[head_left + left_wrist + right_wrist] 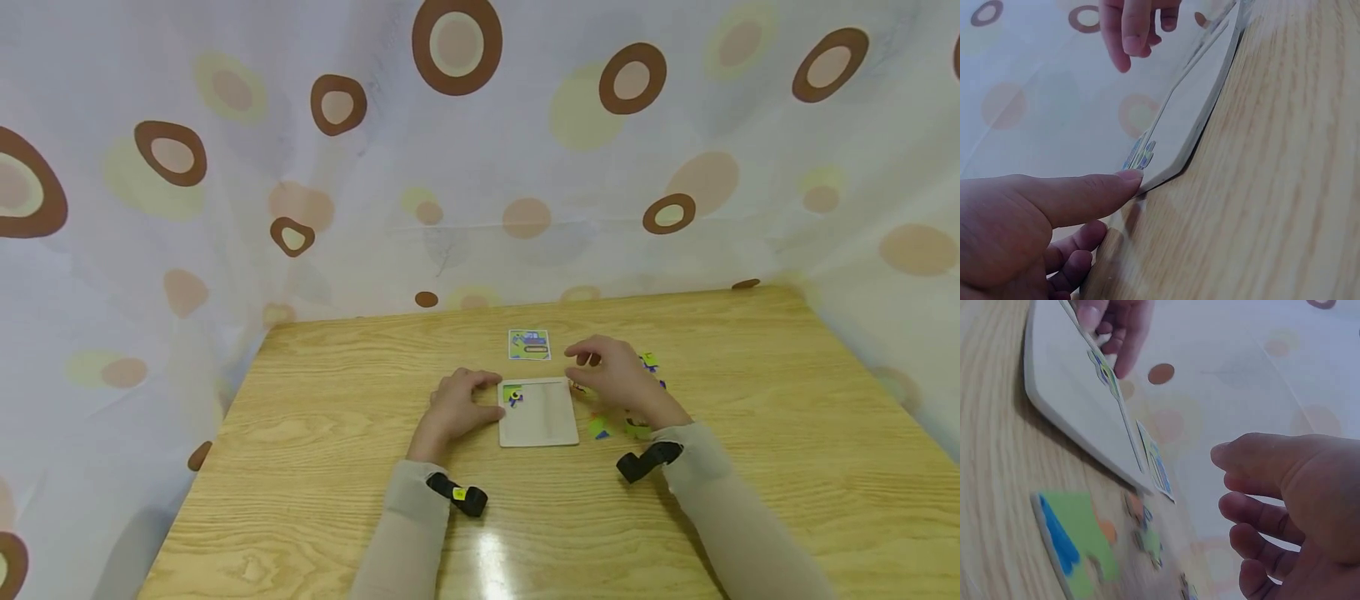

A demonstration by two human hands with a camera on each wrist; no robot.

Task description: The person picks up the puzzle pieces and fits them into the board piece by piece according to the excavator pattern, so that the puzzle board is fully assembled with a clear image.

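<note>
A shallow pale wooden puzzle tray (540, 417) lies on the table, with one green, yellow and blue jigsaw piece (513, 395) in its far left corner. My left hand (462, 406) holds the tray at its left side, thumb on the edge and index finger by the far corner. In the left wrist view the thumb tip (1130, 177) rests on the rim. Just past the tray's right edge hovers my right hand (611, 372), its fingers loosely bent and nothing between them. Loose jigsaw pieces (1079, 540) lie beneath it, some hidden by the hand and wrist.
Behind the tray lies a small picture card (529, 344) showing a blue vehicle on green. More loose pieces (651, 361) are spread right of the right hand. A patterned curtain (480, 167) hangs along the back of the wooden table (315, 467).
</note>
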